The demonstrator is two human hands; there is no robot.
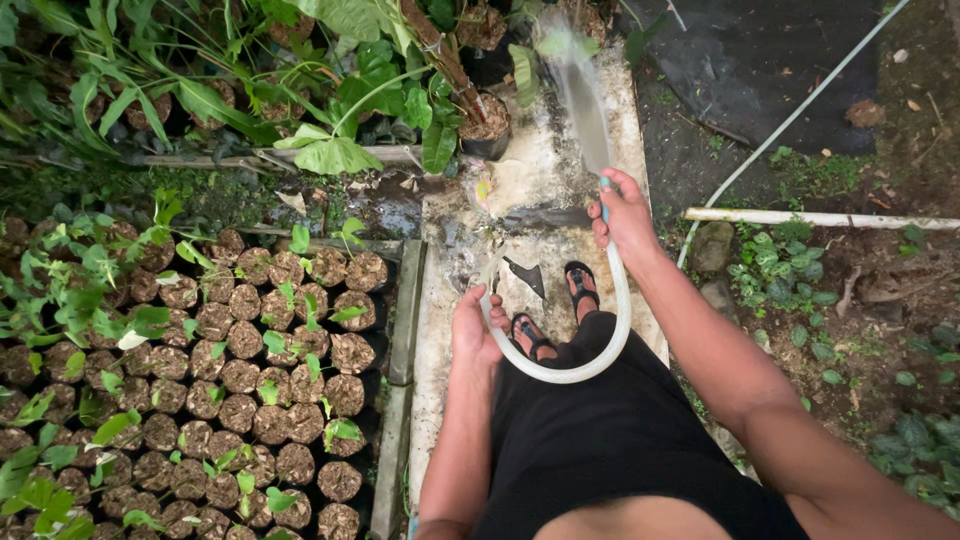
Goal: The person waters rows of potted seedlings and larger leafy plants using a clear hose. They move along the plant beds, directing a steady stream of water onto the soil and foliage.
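My right hand (624, 212) grips the end of a pale hose (600, 362), and a stream of water (582, 95) shoots from it toward the potted plants (485, 125) at the top. The hose loops down in front of my legs and back up to my left hand (478, 322), which holds it lower on the left. My sandalled feet (553, 312) stand on a wet concrete slab (535, 190).
Several rows of small seedling bags (270, 380) with green shoots fill the left, edged by wooden planks (403, 320). Leafy plants (200, 90) crowd the top left. On the right lie a white pipe (820, 218), a thin line (790, 120), stones and ground cover.
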